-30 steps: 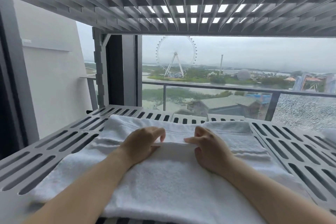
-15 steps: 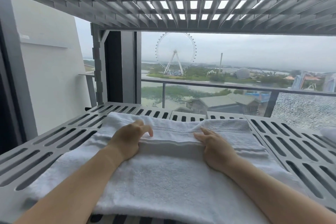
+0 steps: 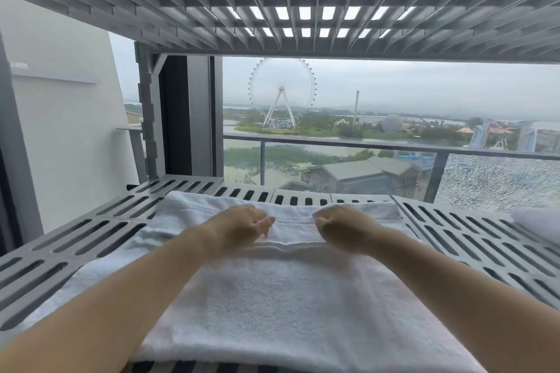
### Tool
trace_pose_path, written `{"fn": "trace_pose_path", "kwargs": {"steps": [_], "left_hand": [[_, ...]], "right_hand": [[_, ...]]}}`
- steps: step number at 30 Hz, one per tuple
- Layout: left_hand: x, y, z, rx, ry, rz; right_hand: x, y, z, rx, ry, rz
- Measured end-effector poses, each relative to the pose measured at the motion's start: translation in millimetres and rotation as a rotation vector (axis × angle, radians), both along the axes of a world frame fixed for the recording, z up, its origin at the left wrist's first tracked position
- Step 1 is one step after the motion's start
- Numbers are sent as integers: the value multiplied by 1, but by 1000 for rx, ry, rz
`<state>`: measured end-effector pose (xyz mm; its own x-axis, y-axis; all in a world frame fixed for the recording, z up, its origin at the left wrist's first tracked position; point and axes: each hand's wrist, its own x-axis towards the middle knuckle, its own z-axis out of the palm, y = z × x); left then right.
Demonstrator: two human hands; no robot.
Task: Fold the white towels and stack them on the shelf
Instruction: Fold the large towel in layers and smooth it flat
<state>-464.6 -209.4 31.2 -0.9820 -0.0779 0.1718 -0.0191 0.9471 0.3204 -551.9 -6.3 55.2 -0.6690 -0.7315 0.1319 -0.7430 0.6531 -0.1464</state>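
The white towel [image 3: 272, 297] lies flat on the slotted shelf [image 3: 472, 233], and the left hand [image 3: 242, 225] and right hand [image 3: 342, 225], fingers curled, pinch its folded edge, probably to pull the fold straight.

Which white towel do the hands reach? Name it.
The big towel spread across the middle of the slatted shelf, under the left hand and right hand. The other white towel lies at the right edge, untouched.
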Motion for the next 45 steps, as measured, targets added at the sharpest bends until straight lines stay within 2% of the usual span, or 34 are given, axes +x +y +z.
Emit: {"fn": "trace_pose_path", "kwargs": {"steps": [2,7,11,15,19,23,25,30,33,36,38,40,42,45], "left_hand": [[-20,4,5,-10,-2,-6],[-57,25,-2,48,-90,-94],[-68,16,-22,-266,-200,-6],[-70,16,-22,-265,-220,27],[-69,16,-24,-259,-192,43],[-68,15,-26,-253,-165,42],[-65,17,-26,-240,-129,31],[-49,23,-21,-160,10,-8],[-31,15,-20,-192,-26,-46],[-10,-7,-15,-249,-85,-74],[3,-22,-11,-276,-109,-54],[13,-33,-9,-256,-109,-31],[21,-39,-8,-218,-59,-36],[32,-44,-4,-149,66,-48]], "right_hand": [[-15,-4,4,-51,-30,-7],[-49,-22,-21,62,-68,26],[-75,-16,-42,164,-77,-79],[-83,-12,-42,189,-105,-205],[-84,-5,-41,180,-88,-258],[-80,-4,-42,11,-29,-96],[-82,-1,-42,8,-48,-49],[-83,-1,-44,102,-62,-208],[-78,-1,-42,120,-23,-243],[-67,-7,-34,52,50,-121],[-53,-20,-32,26,-13,17],[-35,-38,-33,81,-44,112],[-16,-57,-31,112,-67,190],[7,-80,-27,17,-131,310]]}}
